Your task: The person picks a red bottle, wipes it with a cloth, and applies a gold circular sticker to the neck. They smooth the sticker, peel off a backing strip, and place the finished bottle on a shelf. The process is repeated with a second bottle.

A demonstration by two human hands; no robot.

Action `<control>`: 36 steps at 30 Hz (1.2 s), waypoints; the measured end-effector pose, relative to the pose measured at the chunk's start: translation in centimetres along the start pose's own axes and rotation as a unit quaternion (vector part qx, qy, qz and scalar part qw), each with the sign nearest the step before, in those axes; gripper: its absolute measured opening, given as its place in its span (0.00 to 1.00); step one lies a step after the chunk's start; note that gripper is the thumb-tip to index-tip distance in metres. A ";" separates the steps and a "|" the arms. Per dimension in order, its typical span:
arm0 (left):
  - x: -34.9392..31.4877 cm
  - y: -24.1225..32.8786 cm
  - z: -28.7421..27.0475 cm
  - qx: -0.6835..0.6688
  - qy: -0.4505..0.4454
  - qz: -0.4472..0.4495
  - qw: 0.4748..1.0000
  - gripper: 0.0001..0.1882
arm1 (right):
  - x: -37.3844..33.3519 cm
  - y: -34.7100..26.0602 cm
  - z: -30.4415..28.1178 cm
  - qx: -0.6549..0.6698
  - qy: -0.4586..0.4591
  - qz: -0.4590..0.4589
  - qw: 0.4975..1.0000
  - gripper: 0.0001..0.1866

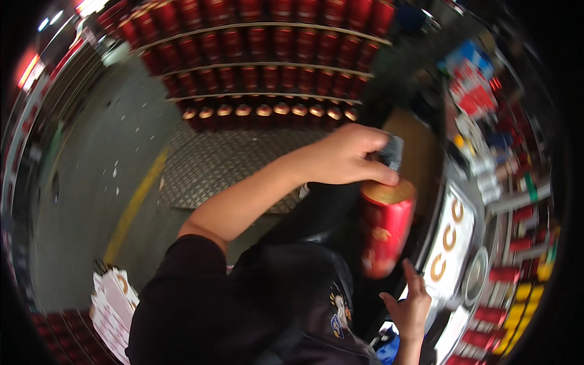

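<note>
A red cylindrical bottle (387,228) with gold marks and a gold upper end hangs right of centre, slightly blurred. My left hand (353,155) is closed at its top, pinching a dark grey, cap-like piece (391,153); whether this piece is joined to the bottle I cannot make out. My left thumb lies right over the gold end. Below the bottle and to its right, my right hand (410,309) is open, with fingers apart, near the bottle's lower end. It shows nothing in its grip.
Ahead stands a rack (261,64) with several rows of red bottles on a chequered metal plate (225,161). To the right, a white sheet with brown-gold rings (449,237) lies beside a round metal part (476,275). Stacked white-pink sheets (114,310) are at lower left.
</note>
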State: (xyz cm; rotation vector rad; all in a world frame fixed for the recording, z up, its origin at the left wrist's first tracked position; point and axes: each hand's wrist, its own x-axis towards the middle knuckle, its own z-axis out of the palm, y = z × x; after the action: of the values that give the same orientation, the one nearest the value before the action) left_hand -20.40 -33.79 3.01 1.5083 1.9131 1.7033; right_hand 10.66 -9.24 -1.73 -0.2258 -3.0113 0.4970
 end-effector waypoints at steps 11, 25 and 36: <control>-27.5 -23.1 -25.2 0.565 0.378 -0.261 0.685 0.08 | 4.5 7.6 18.5 -0.307 -0.466 0.162 0.814 0.18; -51.8 -49.6 -47.3 0.495 0.519 -0.557 0.418 0.12 | 26.4 -5.5 28.0 -0.231 -0.424 0.126 0.867 0.18; -56.5 -59.5 -52.1 0.513 0.497 -0.531 0.456 0.09 | 29.2 -7.1 30.6 -0.245 -0.449 0.168 0.842 0.18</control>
State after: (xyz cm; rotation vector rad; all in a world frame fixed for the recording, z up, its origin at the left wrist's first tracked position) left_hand -62.11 -99.89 -54.78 -1.3058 3.3354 0.5115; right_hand -22.22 -20.86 -26.64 -0.7543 -4.0005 -0.2944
